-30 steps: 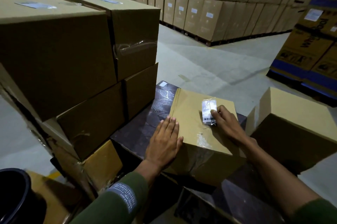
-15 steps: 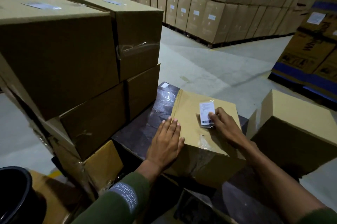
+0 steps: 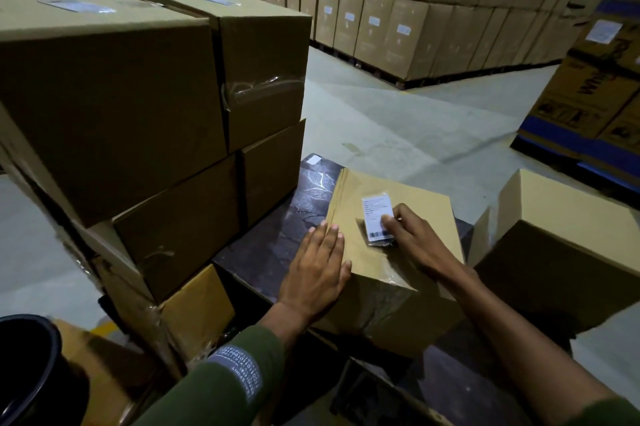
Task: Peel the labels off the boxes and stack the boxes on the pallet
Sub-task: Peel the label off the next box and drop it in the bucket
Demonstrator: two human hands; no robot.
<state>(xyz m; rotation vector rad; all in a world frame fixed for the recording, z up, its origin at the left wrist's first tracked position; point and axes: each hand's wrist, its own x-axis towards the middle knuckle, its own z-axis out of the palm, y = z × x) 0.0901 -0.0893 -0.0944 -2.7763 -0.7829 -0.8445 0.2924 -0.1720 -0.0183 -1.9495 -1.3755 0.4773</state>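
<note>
Warehouse floor: box point(image 3: 391, 249) is braced by flat left hand point(image 3: 317, 269); label point(image 3: 377, 217) is pinched by right hand point(image 3: 415, 242); slow, low-angle peeling is advised.

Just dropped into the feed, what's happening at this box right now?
A person is working on the label atop a small cardboard box that sits on a dark surface. The left hand lies flat on the box's near-left corner, steadying it. The right hand has its fingertips on the label, which is on the box, not yet removed. A stack of boxes stands to the left, and another box sits on the right.
</note>
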